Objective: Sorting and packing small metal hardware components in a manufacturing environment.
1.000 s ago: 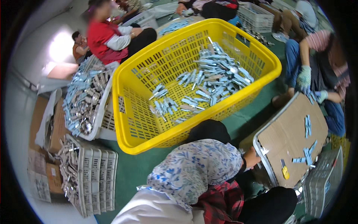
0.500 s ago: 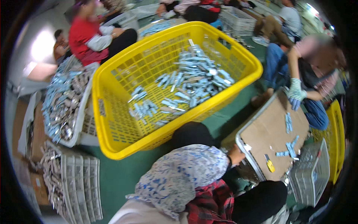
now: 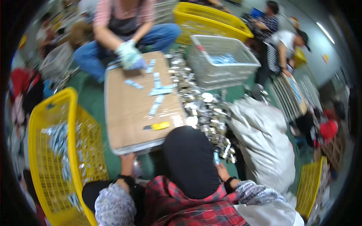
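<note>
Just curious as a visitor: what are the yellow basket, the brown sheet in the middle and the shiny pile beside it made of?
The yellow basket looks like moulded plastic, with lattice walls. The brown sheet seems to be matte cardboard. The shiny pile appears metallic, glinting silver, though blur leaves that uncertain.

Yellow mesh basket (image 3: 45,124), brown cardboard sheet (image 3: 130,109), yellow-handled knife (image 3: 158,126), grey crate (image 3: 222,71), white sack (image 3: 264,139), red-and-black plaid shirt (image 3: 181,205), pale blue strips (image 3: 160,90).
</note>
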`<state>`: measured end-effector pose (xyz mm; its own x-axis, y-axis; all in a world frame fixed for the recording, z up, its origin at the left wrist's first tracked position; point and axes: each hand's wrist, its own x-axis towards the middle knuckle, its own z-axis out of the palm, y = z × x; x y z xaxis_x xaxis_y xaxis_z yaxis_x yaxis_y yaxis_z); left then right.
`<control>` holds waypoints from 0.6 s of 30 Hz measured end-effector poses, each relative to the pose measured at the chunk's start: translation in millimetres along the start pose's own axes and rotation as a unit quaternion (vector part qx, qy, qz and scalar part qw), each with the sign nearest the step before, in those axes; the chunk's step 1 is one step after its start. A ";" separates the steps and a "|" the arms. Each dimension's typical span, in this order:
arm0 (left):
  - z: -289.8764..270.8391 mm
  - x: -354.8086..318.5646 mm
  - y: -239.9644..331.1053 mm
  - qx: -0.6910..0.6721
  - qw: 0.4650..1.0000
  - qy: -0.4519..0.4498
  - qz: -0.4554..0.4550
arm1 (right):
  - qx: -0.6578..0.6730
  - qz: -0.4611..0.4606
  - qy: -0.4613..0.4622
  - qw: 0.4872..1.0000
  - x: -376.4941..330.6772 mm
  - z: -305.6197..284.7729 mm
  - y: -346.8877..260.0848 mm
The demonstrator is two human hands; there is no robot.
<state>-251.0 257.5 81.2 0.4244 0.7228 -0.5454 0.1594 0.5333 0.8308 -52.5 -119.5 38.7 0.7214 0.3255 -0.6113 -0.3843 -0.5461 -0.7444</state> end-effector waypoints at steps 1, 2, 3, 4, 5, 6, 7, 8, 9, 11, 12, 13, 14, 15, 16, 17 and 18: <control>9.8 -7.9 7.9 -0.003 1.000 -0.006 -0.012 | 0.078 0.017 0.003 0.997 12.3 -9.0 27.4; 7.8 -13.1 10.5 -0.005 1.000 0.002 -0.024 | 0.155 0.001 -0.003 0.988 12.8 -6.6 33.6; 3.8 -12.9 8.9 -0.002 1.000 -0.002 -0.030 | 0.183 0.018 0.010 0.983 9.6 -4.5 30.1; 4.8 -13.9 10.3 -0.001 0.999 -0.006 -0.038 | 0.210 0.035 0.022 0.977 5.0 -5.5 22.9; 6.8 -16.1 10.9 0.003 0.999 -0.003 -0.038 | 0.226 0.041 0.030 0.973 3.9 -8.1 23.9; 11.4 -19.6 14.4 0.005 0.999 0.002 -0.037 | 0.242 0.046 0.035 0.969 3.5 -10.8 26.6; 14.7 -21.9 15.4 -0.008 0.999 0.006 -0.033 | 0.266 0.038 0.051 0.962 5.0 -9.0 29.1; 17.3 -24.8 17.9 0.014 0.999 -0.006 -0.030 | 0.266 0.032 0.066 0.961 5.2 -7.8 32.5; 15.8 -21.7 15.1 0.024 0.999 0.002 -0.035 | 0.258 0.028 0.082 0.962 3.7 -6.6 30.7; 13.2 -22.1 15.9 0.041 0.999 -0.004 -0.030 | 0.245 0.028 0.094 0.965 5.1 -4.7 30.7; 14.2 -20.3 14.9 0.051 0.998 -0.012 -0.035 | 0.243 0.030 0.094 0.965 5.8 -6.2 31.3; 11.7 -17.5 12.9 0.045 0.998 -0.003 -0.032 | 0.239 0.042 0.096 0.965 5.0 -8.3 33.1; 7.2 -14.4 10.3 0.039 0.999 0.007 -0.029 | 0.236 0.055 0.098 0.965 3.2 -11.0 35.8; 2.4 -12.4 9.6 0.049 0.998 0.000 -0.035 | 0.241 0.062 0.104 0.963 2.9 -14.2 40.0; -0.1 -8.3 7.9 0.057 0.998 -0.003 -0.040 | 0.206 0.082 0.114 0.969 5.0 -17.2 47.8; -3.2 -5.1 5.7 0.057 0.998 -0.002 -0.038 | 0.170 0.103 0.122 0.973 7.5 -19.4 57.7; -7.2 -6.0 4.2 0.055 0.998 0.005 -0.035 | 0.183 0.112 0.143 0.966 10.2 -21.4 69.6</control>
<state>-259.3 258.6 87.2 0.4008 0.6897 -0.6031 0.2853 0.5316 0.7975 -59.5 -170.7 -13.5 0.7060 -0.0243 -0.7077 -0.6896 -0.2508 -0.6794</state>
